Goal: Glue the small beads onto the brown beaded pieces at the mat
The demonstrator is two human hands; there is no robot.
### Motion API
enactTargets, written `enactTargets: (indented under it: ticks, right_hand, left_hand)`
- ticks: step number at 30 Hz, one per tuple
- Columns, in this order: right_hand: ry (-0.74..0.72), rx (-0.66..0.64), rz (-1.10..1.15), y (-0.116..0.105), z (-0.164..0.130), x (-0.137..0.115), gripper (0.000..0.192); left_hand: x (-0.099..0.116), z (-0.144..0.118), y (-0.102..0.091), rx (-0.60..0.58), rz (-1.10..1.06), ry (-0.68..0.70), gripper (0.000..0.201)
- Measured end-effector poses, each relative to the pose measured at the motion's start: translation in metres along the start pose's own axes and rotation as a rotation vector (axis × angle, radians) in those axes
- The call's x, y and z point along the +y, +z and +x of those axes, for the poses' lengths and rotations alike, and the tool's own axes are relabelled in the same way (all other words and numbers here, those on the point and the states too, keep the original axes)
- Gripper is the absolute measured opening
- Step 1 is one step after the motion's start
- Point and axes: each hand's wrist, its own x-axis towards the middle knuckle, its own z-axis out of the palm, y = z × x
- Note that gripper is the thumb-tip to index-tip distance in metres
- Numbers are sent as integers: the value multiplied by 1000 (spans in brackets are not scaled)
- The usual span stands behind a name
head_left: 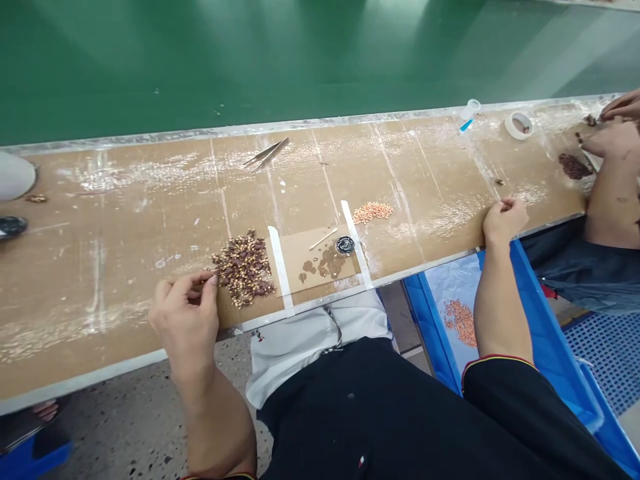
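My left hand (pixel 187 317) is at the left edge of a pile of small dark brown and gold parts (pixel 245 270), thumb and forefinger pinched together. Whatever it may hold is too small to make out. Far to the right, my right hand (pixel 505 221) hovers over the table's front part with its fingers closed in a pinch; any thing in it cannot be made out. Between the hands lie a cotton swab (pixel 323 239), a small round black dish (pixel 345 245) with a shiny content, and a heap of small copper-coloured pieces (pixel 373 212). White tape strips (pixel 281 268) flank a stained cardboard patch (pixel 295 250).
Tweezers (pixel 267 153) lie toward the back. A tape roll (pixel 519 125), a clear cup (pixel 471 108) and a blue piece (pixel 466 125) are at back right. A co-worker's hands (pixel 617 137) work at far right. Below the edge is a blue bin (pixel 540 313).
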Motion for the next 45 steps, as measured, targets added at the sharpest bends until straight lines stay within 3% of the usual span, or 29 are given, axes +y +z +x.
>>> enactTargets:
  ticks: [3,9,11,14,16,20,24,27,32,34,39,45]
  right_hand:
    - [-28,-30,25,-3,-7,0,31]
    - [-177,-146,126,-7,-42,-7,14]
    - [-288,-240,174,-6,-66,-15,2]
    - [-623,-472,269,0,-112,-38,12]
    - [-784,-641,308,5,-140,-56,13]
    - [-843,-723,256,16,-170,-87,11]
    - [-867,-705,136,21,-174,-98,10]
    - [-927,-698,24,21,-174,-103,12]
    - [-1049,-647,-156,20,-177,-111,15]
    - [-1074,-640,-183,20,-175,-112,15]
    - [-1049,-757,-59,18,-160,-106,13]
    - [-988,-856,102,15,-148,-96,17]
  left_hand:
    - [3,3,-4,-49,42,-13,1]
    - [-5,3,-9,-80,232,22,11]
    - [-5,3,-10,-95,280,40,18]
    - [-5,5,-13,-133,293,65,38]
    - [-7,7,-16,-121,262,78,39]
    - [-13,-2,-25,-69,8,48,25]
    - [-6,-25,-30,-101,-381,-58,19]
    - [7,-41,-24,-228,-572,-50,14]
    - [30,-53,9,-529,-843,-14,11]
    - [38,-56,26,-595,-922,-34,15]
    - [43,-59,58,-642,-1046,-82,29]
    - [32,-61,64,-656,-1082,-90,35]
